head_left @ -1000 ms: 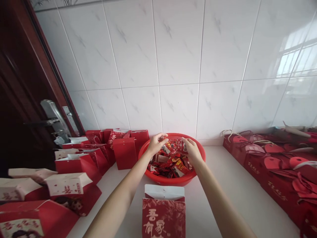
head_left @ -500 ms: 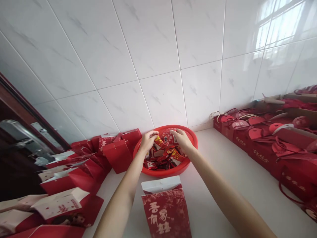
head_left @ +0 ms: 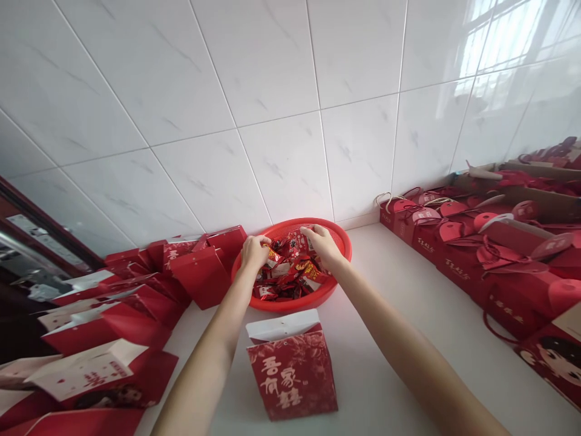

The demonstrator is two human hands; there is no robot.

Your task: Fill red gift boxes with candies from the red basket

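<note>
A round red plastic basket (head_left: 290, 304) stands against the wall, holding a heap of small wrapped sweets (head_left: 290, 275) in red, gold and white. Over its left side, my left hand (head_left: 255, 253) has its fingers bent together beside a yellow-and-red packet; whether they grip it is hidden. Above the right part of the heap, my right hand (head_left: 323, 245) has thumb and fingers drawn together, and what lies between them cannot be made out. Between my forearms a red paper gift box (head_left: 295, 378) with pale Chinese lettering stands upright, its white-lined top flap raised.
Several open red gift boxes (head_left: 136, 315) crowd the left side, some touching the basket. Along the right runs a row of closed red boxes (head_left: 458, 260) with ribbons and cords. A tiled wall (head_left: 281, 163) backs the white tabletop (head_left: 376, 327). A dark door with a metal handle (head_left: 27, 260) is at far left.
The view has shifted, so the scene sits farther left and slightly higher, and more of the front gift box shows. My hands are slightly farther apart over the basket.
</note>
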